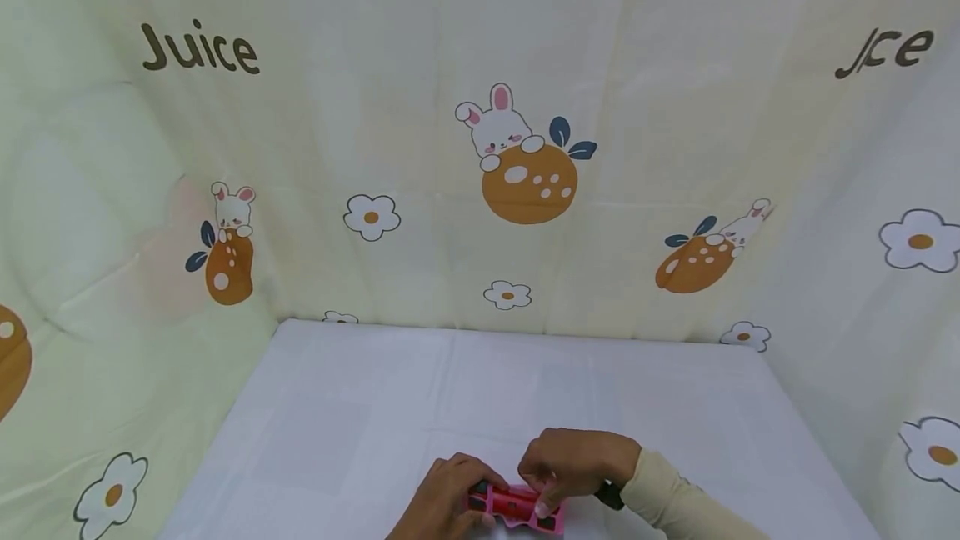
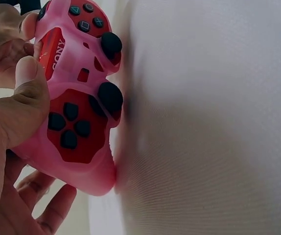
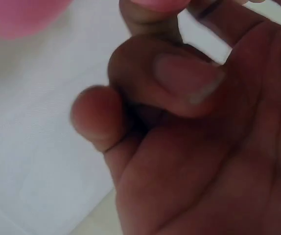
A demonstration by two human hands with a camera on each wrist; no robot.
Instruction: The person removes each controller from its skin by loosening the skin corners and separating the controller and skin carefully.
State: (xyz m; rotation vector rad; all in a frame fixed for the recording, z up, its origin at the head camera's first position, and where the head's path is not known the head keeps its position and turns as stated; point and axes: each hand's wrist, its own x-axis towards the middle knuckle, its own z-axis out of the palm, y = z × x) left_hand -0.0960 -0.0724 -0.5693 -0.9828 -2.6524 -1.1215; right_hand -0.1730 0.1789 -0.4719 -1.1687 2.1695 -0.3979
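A red game controller point(image 1: 513, 504) in a pink, soft-looking cover point(image 2: 74, 73) is held low over the near part of the white table, its buttons and black thumbsticks showing. My left hand point(image 1: 446, 494) grips one end of it; in the left wrist view the thumb lies along its edge beside the SONY lettering. At the opposite end, my right hand point(image 1: 573, 465) pinches the covered edge with curled fingers and thumb. In the right wrist view, the right hand's folded fingers point(image 3: 160, 78) fill much of the picture and only bits of pink show at the top.
A white cloth covers the table point(image 1: 360, 407), which meets a patterned curtain point(image 1: 412, 107) at the back and sides. Printed rabbits, oranges and flowers decorate that curtain. A dark band point(image 1: 610, 494) sits at the right wrist, by a beige sleeve point(image 1: 682, 498).
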